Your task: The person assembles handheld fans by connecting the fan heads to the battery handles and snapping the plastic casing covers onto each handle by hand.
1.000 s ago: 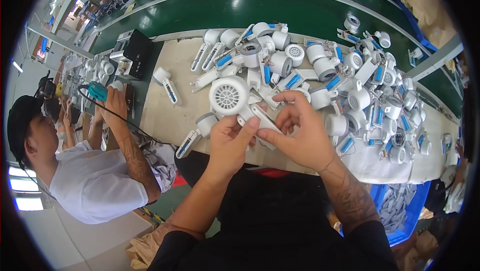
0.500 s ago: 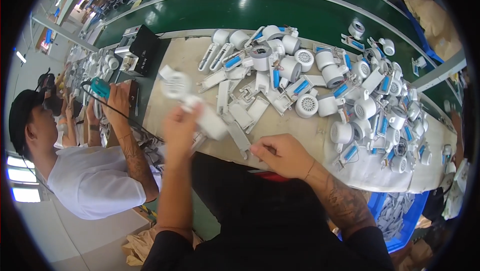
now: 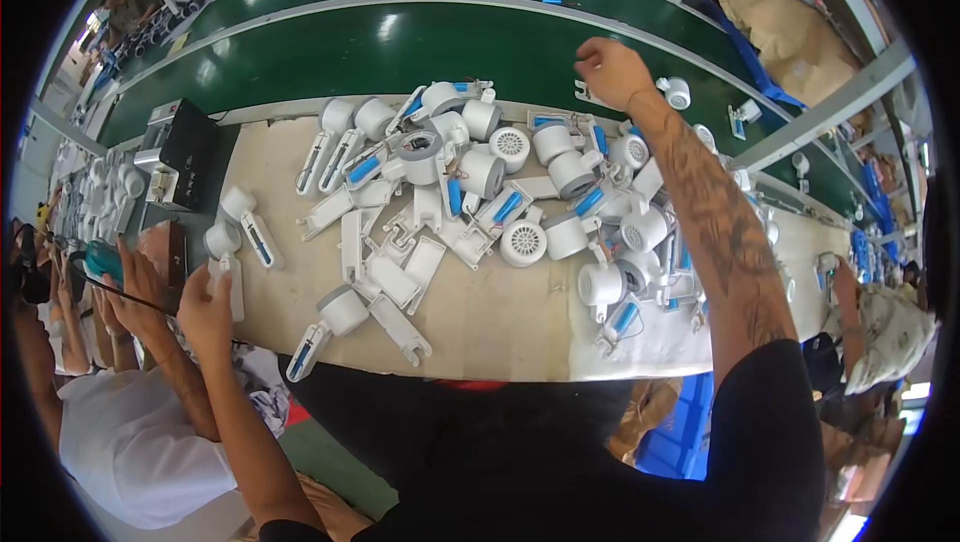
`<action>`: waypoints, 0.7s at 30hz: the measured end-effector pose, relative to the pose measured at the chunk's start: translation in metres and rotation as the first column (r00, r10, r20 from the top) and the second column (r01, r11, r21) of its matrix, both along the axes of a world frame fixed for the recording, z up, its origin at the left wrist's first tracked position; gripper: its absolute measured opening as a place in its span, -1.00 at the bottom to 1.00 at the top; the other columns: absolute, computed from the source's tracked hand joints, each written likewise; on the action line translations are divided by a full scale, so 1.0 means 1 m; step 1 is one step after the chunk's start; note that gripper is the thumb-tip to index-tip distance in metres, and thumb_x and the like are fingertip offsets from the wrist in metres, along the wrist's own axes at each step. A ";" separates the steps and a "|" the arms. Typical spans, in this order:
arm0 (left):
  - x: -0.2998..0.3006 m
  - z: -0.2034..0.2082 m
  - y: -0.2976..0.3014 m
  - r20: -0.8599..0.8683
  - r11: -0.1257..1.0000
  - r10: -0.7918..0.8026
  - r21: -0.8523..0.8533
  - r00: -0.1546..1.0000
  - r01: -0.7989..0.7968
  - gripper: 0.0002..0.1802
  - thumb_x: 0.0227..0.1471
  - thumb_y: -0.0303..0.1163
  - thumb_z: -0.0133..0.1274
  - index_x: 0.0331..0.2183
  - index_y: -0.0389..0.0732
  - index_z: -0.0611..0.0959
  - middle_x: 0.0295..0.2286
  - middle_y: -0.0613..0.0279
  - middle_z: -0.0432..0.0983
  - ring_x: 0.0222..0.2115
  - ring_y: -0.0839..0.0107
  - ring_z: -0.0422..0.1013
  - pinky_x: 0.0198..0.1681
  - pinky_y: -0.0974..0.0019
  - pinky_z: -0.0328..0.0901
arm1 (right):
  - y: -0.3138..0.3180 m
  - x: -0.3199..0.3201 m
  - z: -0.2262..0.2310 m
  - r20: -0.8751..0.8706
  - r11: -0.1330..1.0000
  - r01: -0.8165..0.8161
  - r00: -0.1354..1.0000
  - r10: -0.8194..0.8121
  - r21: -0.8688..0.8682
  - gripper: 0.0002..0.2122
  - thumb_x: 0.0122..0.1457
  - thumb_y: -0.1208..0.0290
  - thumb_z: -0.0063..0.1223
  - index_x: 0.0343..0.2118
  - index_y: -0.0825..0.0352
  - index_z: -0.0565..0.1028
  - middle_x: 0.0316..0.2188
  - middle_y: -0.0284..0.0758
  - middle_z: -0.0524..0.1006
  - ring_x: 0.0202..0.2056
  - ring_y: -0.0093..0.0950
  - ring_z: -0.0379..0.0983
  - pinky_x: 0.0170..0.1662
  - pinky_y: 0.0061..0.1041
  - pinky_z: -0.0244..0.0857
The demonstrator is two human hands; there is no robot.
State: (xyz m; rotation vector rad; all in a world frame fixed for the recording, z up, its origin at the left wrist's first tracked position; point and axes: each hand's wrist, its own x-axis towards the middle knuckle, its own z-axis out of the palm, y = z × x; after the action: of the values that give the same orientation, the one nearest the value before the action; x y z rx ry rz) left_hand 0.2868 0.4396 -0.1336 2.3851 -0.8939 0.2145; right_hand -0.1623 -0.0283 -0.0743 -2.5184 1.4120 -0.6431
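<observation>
Clock centred on the view. Bare hands of the wearer: two. Left hand [image 3: 207, 307] between 8 and 9, right hand [image 3: 615, 72] just past 1. Long-handled white plastic units with rounded heads [image 3: 262, 240], left fringe: five. Two side by side at 10, one at 9, one beside left hand, one at 8. Mid-view heap of white and grey plastic parts [image 3: 503, 204]: dozens, overlapping, exact tally impossible. Black box-shaped machine [image 3: 185, 152]: one, between 9 and 10. Teal hand tool [image 3: 103, 260]: one, 9. Blue plastic bin [image 3: 672, 442]: one, between 4 and 5.

Black machine [image 3: 198, 157] left; blue crate [image 3: 688, 434] lower right.
</observation>
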 end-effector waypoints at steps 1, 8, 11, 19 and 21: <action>-0.013 0.001 0.003 0.060 0.994 0.020 -0.111 0.998 -0.013 -0.61 0.04 -0.26 0.25 -0.15 -0.34 0.67 -0.32 0.06 0.65 -0.45 0.36 0.49 -0.26 0.34 0.39 | -0.027 -0.011 -0.008 -0.097 0.998 0.053 0.994 -0.055 -0.025 -0.72 0.09 0.40 0.15 -0.11 0.29 0.55 -0.28 -0.15 0.63 -0.20 -0.20 0.59 -0.07 -0.33 0.44; -0.145 0.042 0.013 0.024 0.906 -0.365 -0.220 0.931 0.361 -0.89 -0.04 -0.53 0.24 -0.37 -0.28 0.69 -0.46 0.13 0.61 -0.50 0.32 0.49 -0.41 0.36 0.34 | -0.101 -0.031 -0.062 -0.102 0.885 0.229 0.973 -0.205 0.406 -0.03 0.02 0.02 0.29 0.35 0.46 -0.01 0.15 0.11 0.37 0.14 -0.11 0.38 0.22 -0.37 0.22; -0.183 0.043 -0.018 -0.035 0.804 -0.560 -0.265 0.828 0.533 -0.88 -0.14 -0.57 0.27 -0.43 -0.25 0.69 -0.50 0.13 0.61 -0.51 0.19 0.49 -0.41 0.26 0.36 | -0.107 -0.041 -0.070 -0.188 0.955 0.281 0.947 -0.260 0.097 -0.25 -0.10 0.07 0.36 0.09 0.41 0.27 -0.10 0.05 0.55 -0.05 -0.04 0.52 0.04 -0.29 0.38; -0.236 0.047 -0.094 -0.307 0.711 -0.692 -0.448 0.654 0.542 -0.74 -0.14 -0.50 0.31 -0.29 -0.24 0.70 -0.47 0.13 0.57 -0.45 0.30 0.47 -0.34 0.30 0.34 | -0.005 -0.008 0.047 0.157 0.999 -0.033 0.987 0.030 0.014 -0.31 -0.15 0.12 0.33 0.12 0.23 0.42 -0.27 -0.09 0.62 -0.24 -0.22 0.59 -0.14 -0.35 0.44; -0.246 0.057 -0.125 -0.142 0.674 -0.700 -0.455 0.699 0.582 -0.51 -0.14 -0.43 0.35 -0.10 -0.26 0.63 -0.32 0.05 0.57 -0.32 0.28 0.47 -0.21 0.28 0.34 | 0.030 -0.007 0.066 0.370 0.956 -0.237 0.915 0.160 0.173 -0.43 -0.08 0.25 0.37 0.03 0.35 0.51 -0.30 -0.24 0.62 -0.31 -0.48 0.56 -0.23 -0.51 0.43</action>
State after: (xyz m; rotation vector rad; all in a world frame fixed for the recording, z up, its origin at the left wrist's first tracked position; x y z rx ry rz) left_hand 0.0411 0.3151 -0.0767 1.5490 -1.3470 -0.2502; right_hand -0.1692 0.0018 -0.0080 -2.2019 1.0226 -0.8058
